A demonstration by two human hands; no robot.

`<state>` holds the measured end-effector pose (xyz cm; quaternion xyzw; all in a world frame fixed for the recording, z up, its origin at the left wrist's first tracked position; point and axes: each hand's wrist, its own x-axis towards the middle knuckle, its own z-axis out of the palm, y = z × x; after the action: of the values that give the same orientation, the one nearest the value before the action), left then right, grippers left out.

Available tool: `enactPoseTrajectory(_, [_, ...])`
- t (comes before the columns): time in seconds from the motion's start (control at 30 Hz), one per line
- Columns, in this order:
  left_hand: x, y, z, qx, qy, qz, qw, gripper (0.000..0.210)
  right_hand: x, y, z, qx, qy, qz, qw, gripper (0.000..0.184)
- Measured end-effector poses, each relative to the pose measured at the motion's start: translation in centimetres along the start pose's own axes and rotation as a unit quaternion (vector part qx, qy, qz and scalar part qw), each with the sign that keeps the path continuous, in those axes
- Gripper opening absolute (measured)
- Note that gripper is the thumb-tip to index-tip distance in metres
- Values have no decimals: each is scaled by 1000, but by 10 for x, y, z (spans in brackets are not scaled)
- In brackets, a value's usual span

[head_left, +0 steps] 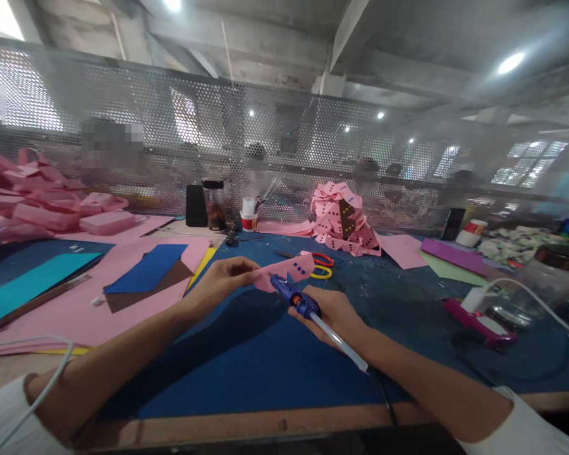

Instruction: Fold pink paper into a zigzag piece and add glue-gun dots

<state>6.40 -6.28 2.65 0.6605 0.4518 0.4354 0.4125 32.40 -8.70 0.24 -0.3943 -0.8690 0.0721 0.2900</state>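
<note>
Between the fingers of my left hand (230, 278) is a pink foam piece (299, 268) with small dark blue squares on it. My right hand (334, 309) is wrapped round a blue hot glue gun (291, 296), with a clear glue stick (341, 346) jutting from its back end. The gun's nozzle meets or nearly meets the pink piece; I cannot tell which. Scissors (323, 273) with red and yellow handles lie just behind the pink piece. Farther back stands a heap of pink dotted pieces (334, 218).
Pink folded pieces (42, 196) are piled at the left, near blue (149, 268) and turquoise (38, 284) sheets. A jar (214, 205) and a red-white cup (249, 220) stand by the perforated screen (275, 126). A magenta power strip (478, 323) with a white cable sits right.
</note>
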Motion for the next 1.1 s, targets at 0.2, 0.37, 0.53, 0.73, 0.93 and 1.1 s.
enactPoseTrajectory(0.2, [0,-3,-1,7,-4,8,1000,28,-1,1,0,1,-1,-5,1000,21])
enactPoseTrajectory(0.37, [2,-8,-3,20,-6,22,1000,30,0,3,1,0,-2,-9,1000,22])
enactPoseTrajectory(0.53, [2,-7,-2,21,-9,22,999,29,-1,5,2,0,-1,-9,1000,22])
enactPoseTrajectory(0.73, [1,-6,-2,29,-7,21,999,30,-1,4,2,2,4,-10,1000,18])
enactPoseTrajectory(0.93, [2,-7,-3,13,-13,24,1000,26,-2,5,3,-3,6,-14,1000,19])
enactPoseTrajectory(1.1, [2,-9,-2,13,-13,17,1000,26,-1,5,3,-1,8,-19,1000,21])
